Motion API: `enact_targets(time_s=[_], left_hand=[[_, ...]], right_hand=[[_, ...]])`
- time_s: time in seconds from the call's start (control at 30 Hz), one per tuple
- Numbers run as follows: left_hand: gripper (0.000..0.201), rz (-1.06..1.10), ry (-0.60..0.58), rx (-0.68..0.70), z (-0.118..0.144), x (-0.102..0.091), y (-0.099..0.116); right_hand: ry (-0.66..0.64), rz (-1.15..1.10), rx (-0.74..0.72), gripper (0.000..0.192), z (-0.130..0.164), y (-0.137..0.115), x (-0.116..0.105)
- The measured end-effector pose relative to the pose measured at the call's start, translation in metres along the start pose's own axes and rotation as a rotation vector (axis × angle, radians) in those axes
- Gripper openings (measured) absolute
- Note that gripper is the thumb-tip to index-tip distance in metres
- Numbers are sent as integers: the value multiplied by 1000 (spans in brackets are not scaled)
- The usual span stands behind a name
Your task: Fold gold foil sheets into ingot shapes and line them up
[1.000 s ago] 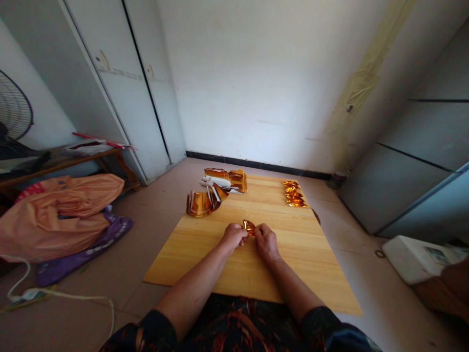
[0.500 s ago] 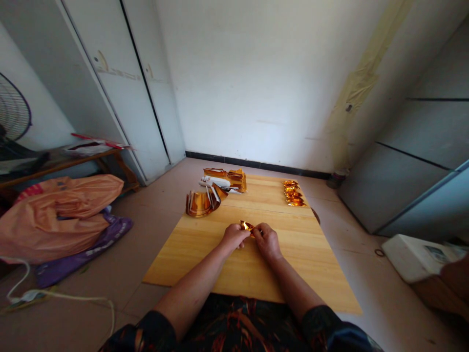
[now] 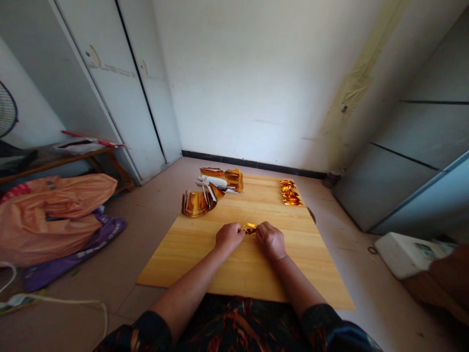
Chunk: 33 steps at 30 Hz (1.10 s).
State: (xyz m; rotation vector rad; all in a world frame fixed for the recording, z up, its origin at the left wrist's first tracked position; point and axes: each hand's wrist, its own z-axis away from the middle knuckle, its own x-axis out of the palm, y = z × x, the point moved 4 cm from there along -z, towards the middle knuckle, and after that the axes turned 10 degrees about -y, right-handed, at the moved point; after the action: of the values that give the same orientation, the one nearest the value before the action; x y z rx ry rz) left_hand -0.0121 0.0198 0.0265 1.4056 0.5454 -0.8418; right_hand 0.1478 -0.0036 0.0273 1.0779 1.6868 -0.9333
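Note:
Over the middle of the wooden table, a small piece of shiny gold foil paper (image 3: 249, 229) is stretched between my hands. My left hand (image 3: 230, 236) pinches its left end, fingers closed. At the right end, my right hand (image 3: 271, 239) grips it with curled fingers. The foil looks folded into a narrow shape; its ends are hidden in my fingers. A column of several folded gold foil pieces (image 3: 290, 192) lies at the table's far right. Curved gold sheets (image 3: 198, 203) stand at the left, with a flatter stack of gold foil sheets (image 3: 234, 179) behind them.
A white wrapped bundle (image 3: 212, 181) lies by the foil stack. The wooden tabletop (image 3: 183, 261) ends close to my body. Left on the floor are an orange bag (image 3: 54, 220) and a white cable (image 3: 73, 300); a white box (image 3: 403, 254) stands right.
My hands have drawn slightly apart, and the gold foil between them now lies level rather than slanted. The view has shifted a little to the right.

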Motion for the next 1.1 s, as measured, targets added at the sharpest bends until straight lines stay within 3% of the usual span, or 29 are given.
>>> enact_targets(time_s=[0.13,0.23,0.37,0.6,0.83,1.1], left_hand=[[26,-366,-109,25,6,7,13],[32,-494,-112,67,10,10,22],[34,-520,-91,90,11,12,27],[34,-532,-69,92,9,14,26],[30,-536,-44,119,7,15,27],[27,-577,-56,150,5,18,27]], right_hand=[[-9,36,8,22,2,7,-2],[-42,17,40,21,4,12,-2],[-67,-88,76,16,7,21,-1],[-51,-228,131,24,11,32,2],[-91,-203,189,23,4,27,2],[-145,-87,112,12,-7,17,5]])
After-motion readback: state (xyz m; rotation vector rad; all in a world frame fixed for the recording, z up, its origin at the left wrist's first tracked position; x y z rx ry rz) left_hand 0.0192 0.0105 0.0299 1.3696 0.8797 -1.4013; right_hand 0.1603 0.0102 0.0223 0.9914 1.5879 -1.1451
